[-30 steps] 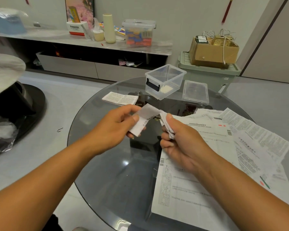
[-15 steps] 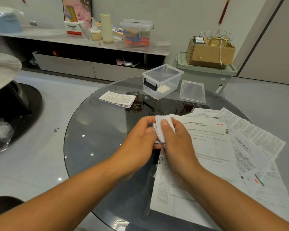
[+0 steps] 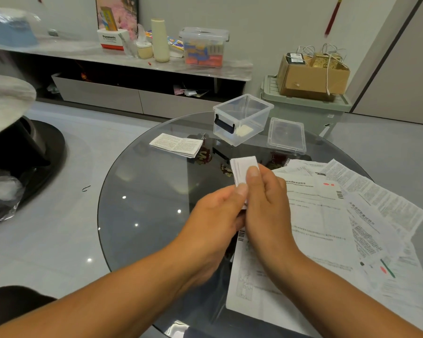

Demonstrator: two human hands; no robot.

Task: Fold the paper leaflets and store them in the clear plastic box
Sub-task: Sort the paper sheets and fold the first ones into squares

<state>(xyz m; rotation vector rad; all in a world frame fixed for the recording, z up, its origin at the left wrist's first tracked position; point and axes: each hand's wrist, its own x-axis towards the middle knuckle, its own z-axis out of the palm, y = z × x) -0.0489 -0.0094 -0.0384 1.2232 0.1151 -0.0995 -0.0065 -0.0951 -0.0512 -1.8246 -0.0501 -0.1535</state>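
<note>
Pinching a small folded leaflet between both hands, I hold it above the round glass table, near its middle. My left hand has its thumb tip pressed on the leaflet's lower edge, with the other fingers curled beneath. My right hand has its thumb laid flat on the near face of the leaflet and its fingers wrapped behind. The top of the folded leaflet stands clear of both thumbs and shows several stacked layers along its left edge.

The clear plastic box sits open on the far side of the table, with a dark handle on its near-left wall and a small pale item on its floor. Its lid lies flat just to the right of it. A second folded leaflet, printed side up, lies on the glass to the left of the box, apart from it. Unfolded leaflets overlap across the right half of the table, beneath and beside my right forearm.
</note>
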